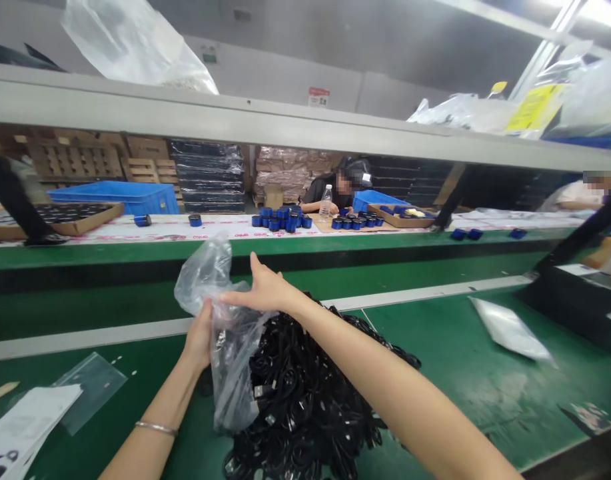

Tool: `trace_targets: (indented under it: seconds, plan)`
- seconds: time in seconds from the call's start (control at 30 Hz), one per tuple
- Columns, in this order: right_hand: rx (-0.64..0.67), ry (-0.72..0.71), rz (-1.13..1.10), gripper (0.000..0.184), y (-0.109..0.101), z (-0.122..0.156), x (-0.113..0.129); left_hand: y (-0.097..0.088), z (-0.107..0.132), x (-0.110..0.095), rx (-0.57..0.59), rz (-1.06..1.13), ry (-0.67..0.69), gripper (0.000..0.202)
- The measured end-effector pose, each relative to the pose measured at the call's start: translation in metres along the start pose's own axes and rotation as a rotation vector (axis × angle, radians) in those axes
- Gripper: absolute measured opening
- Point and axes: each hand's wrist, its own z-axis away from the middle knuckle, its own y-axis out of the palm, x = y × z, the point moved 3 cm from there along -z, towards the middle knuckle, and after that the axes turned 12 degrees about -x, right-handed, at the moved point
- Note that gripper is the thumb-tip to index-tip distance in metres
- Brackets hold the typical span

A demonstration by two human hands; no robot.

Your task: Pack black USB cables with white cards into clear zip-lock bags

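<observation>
A crumpled clear plastic bag hangs in front of me, its upper end puffed out above my hands. My left hand grips its left side; a silver bangle circles that wrist. My right hand lies against the bag's upper part, thumb raised and fingers stretched out toward the left. Some of its fingers are hidden by the plastic. Below and to the right, a large heap of black USB cables covers the green bench, partly behind the bag and under my right forearm.
White printed sheets and a flat clear bag lie at left. A white packet rests at right. Blue-and-black round parts stand on the raised ledge, near a blue crate. A person bends over work opposite. A shelf beam crosses overhead.
</observation>
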Motion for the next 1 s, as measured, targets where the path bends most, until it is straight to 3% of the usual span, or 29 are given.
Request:
trace_targets:
  seconds: [0.03, 0.13, 0.2, 0.27, 0.4, 0.53, 0.63, 0.8, 1.0]
  plan:
    - [0.024, 0.004, -0.038, 0.099, 0.012, -0.011, 0.001, 0.003, 0.004, -0.005, 0.012, -0.021, 0.032, 0.026]
    - [0.053, 0.004, -0.176, 0.036, 0.04, -0.027, -0.003, 0.01, 0.016, -0.019, 0.098, -0.076, 0.103, 0.018]
    - [-0.018, -0.006, -0.285, 0.014, 0.045, -0.024, -0.008, 0.007, 0.02, -0.025, 0.169, -0.082, 0.106, 0.018]
    - [-0.135, -0.015, -0.42, 0.01, 0.037, -0.018, -0.013, -0.002, 0.02, -0.027, 0.194, -0.046, 0.107, 0.023]
    - [-0.387, -0.015, -0.698, 0.021, -0.001, -0.01, -0.014, -0.016, 0.015, -0.014, 0.147, 0.038, 0.059, 0.039]
    - [-0.51, -0.026, -0.874, 0.029, -0.029, -0.009, 0.0, -0.008, 0.02, 0.004, 0.24, 0.019, -0.166, 0.046]
    - [-0.574, -0.058, -0.961, 0.031, -0.038, -0.007, 0.011, -0.002, 0.024, 0.0, 0.296, 0.03, -0.222, 0.05]
    - [-0.767, -0.093, -1.072, 0.034, -0.064, -0.011, 0.005, -0.004, 0.014, -0.013, 0.306, 0.027, -0.193, 0.054]
    - [-0.932, -0.071, -1.113, 0.03, -0.113, -0.025, -0.028, -0.008, 0.001, -0.003, 0.196, -0.027, -0.028, 0.041]
